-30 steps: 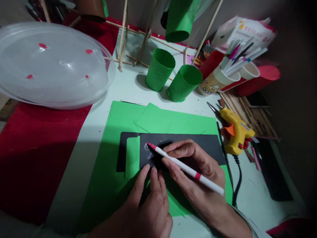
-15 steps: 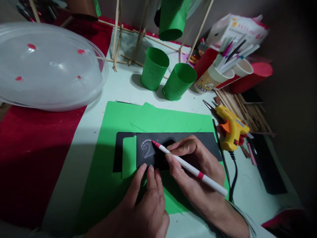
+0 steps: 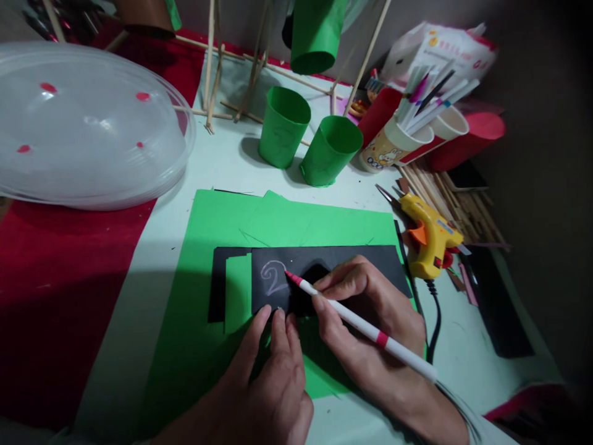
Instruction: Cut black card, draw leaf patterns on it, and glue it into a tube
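A white marker pen [image 3: 352, 318] with a red tip and red band is gripped by my right hand [image 3: 370, 334]. Its tip touches a strip of black paper [image 3: 365, 253] at the right side of an outlined figure 2 [image 3: 274, 278]. With fingers stretched out, my left hand [image 3: 271, 371] presses on the lower edge of the black paper. A small green paper piece [image 3: 238, 290] and another black piece [image 3: 217, 287] show under the strip's left end. Beneath them lies a large green sheet [image 3: 324, 222]. My right hand hides part of the strip.
Two green paper cups [image 3: 284, 127] stand beyond the sheet, near wooden sticks [image 3: 208, 68]. To the right are a yellow glue gun [image 3: 433, 235] with its cord and a cup of markers [image 3: 393, 142]. Clear plastic lids [image 3: 92, 136] lie at left on red cloth [image 3: 69, 266].
The marker tip has moved down along the right side of the 2, and the outline there now runs further. My left hand stays pressed on the paper; the view has shifted slightly.
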The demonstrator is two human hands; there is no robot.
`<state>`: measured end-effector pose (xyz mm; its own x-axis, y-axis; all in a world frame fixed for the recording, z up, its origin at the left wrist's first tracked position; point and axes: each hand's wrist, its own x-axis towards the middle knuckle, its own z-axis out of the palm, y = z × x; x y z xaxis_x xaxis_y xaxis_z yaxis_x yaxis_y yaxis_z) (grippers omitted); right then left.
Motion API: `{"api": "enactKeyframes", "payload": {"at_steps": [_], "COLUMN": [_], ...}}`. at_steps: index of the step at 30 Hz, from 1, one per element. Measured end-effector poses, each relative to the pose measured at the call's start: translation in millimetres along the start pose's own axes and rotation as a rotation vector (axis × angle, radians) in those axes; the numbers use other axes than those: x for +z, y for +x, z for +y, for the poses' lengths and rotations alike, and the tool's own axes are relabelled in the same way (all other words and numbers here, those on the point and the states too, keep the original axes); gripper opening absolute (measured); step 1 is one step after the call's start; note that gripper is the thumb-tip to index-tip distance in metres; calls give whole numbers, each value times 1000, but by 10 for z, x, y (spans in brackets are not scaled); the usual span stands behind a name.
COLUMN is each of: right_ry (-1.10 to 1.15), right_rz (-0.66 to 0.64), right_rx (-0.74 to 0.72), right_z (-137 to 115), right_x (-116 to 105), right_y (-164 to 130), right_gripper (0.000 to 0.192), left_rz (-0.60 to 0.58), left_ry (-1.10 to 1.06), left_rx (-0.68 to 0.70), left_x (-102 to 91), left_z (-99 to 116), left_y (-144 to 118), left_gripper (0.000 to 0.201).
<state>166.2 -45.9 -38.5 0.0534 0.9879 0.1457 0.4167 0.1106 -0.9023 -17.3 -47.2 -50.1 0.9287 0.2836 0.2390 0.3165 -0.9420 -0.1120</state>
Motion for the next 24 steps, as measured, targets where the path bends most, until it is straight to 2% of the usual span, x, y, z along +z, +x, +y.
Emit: {"api": "enactKeyframes", "payload": {"at_steps": [15, 24], "right_ry": [33, 26], "right_rz": [-59, -46], "right_rx": [-1, -12], "right_z": [-14, -33], "right_x": [-9, 3], "right_y": [-17, -5], "right_gripper": [16, 16], "left_rz": [-13, -14], "left_ry": [18, 17], "left_rx": [27, 31], "left_x": [-12, -12], "left_z": [-20, -19], "left_y": [1, 1], "left_gripper": [30, 29]}}
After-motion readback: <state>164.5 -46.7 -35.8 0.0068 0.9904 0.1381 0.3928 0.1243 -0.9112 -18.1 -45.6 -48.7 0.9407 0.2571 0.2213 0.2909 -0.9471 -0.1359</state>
